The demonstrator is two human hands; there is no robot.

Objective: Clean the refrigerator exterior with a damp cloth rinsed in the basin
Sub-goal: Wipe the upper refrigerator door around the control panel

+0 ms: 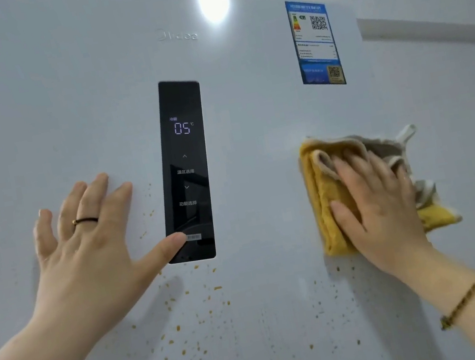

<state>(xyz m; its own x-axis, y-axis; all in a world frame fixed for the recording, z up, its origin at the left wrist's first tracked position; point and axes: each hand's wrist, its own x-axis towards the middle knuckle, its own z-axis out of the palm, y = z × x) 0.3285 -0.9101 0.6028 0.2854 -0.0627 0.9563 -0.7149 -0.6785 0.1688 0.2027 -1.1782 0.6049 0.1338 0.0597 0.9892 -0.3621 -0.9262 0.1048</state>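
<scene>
The white refrigerator door [253,133] fills the view, with orange-brown specks [198,327] spattered across its lower part. My right hand [376,207] lies flat with spread fingers on a folded yellow and grey cloth [325,196], pressing it against the door right of centre. My left hand [88,236] rests flat on the door at the left, fingers straight; its thumb tip touches the lower edge of the black control panel [186,163]. The basin is out of view.
The control panel shows 05 °C. A blue energy label [315,41] is stuck on the door's upper right. A ceiling light reflects near the door's top edge. A white wall with a ledge [425,32] lies beyond the door's right edge.
</scene>
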